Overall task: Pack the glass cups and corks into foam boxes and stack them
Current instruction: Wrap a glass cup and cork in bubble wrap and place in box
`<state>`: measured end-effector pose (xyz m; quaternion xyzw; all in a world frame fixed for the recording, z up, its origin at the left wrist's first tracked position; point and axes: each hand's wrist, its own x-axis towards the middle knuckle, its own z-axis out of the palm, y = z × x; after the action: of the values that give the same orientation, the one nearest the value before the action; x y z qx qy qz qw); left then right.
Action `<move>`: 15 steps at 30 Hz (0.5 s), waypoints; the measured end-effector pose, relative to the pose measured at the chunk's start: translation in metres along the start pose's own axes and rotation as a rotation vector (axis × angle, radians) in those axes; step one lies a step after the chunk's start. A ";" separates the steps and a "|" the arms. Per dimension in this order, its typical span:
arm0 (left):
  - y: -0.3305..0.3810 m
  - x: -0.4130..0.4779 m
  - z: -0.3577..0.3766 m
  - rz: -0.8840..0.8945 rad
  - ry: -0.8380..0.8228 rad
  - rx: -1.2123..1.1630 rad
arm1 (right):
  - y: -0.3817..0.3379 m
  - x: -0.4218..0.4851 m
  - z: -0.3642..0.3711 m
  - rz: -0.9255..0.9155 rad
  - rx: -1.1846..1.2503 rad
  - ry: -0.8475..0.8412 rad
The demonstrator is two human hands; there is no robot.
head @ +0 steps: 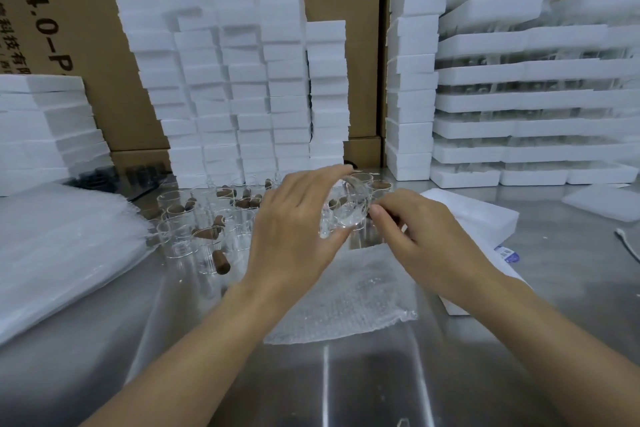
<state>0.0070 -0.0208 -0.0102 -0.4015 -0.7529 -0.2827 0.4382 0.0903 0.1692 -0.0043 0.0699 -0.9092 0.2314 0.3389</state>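
within left hand, one glass cup

My left hand and right hand are bare, with slim fingers and a short, plain right thumbnail. My left forearm, left of the bubble-wrap sheet, and my right forearm, right of it, are uncovered skin as far as I can see.

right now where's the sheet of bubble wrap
In the head view the bubble wrap lies flat on the steel table at centre, with glass cups to its rear left and a foam box to its right.
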 end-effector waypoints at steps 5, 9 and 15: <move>0.005 0.003 -0.003 -0.254 0.149 -0.236 | -0.012 0.001 -0.001 0.012 0.390 0.065; 0.005 0.006 -0.009 -0.282 0.176 -0.289 | -0.024 0.000 0.004 0.020 0.528 0.078; 0.007 0.009 -0.011 -0.257 0.170 -0.252 | -0.026 0.001 0.002 0.061 0.594 0.060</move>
<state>0.0152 -0.0224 0.0035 -0.3283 -0.7169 -0.4611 0.4070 0.0959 0.1449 0.0043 0.1318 -0.7930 0.4993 0.3231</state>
